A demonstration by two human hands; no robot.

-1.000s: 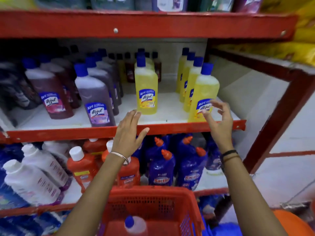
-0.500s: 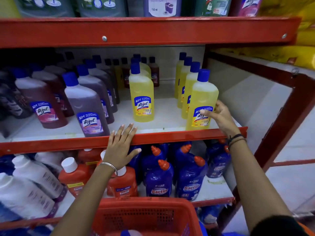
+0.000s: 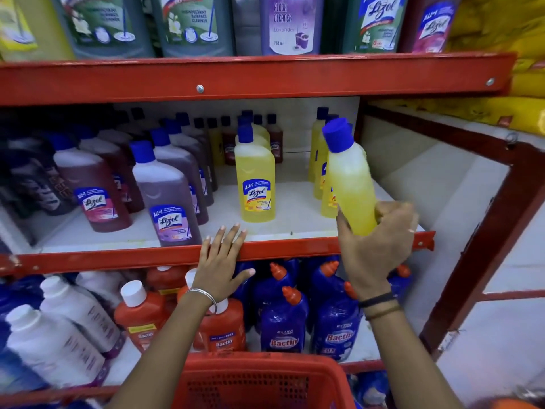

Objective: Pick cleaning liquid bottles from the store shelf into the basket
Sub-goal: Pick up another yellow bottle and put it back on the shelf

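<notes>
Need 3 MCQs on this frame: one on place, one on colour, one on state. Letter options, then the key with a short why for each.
1. Where is the left hand?
A. on the red shelf edge
B. inside the basket
C. on the top shelf

2. What colour is the held bottle's cap?
A. white
B. orange
C. blue

3. How is the yellow bottle in the right hand?
A. upright on the shelf
B. lifted, tilted
C. in the basket

Key: A, fingers lie across the edge; C, blue cap; B, gripped at its base, leaning left.
</notes>
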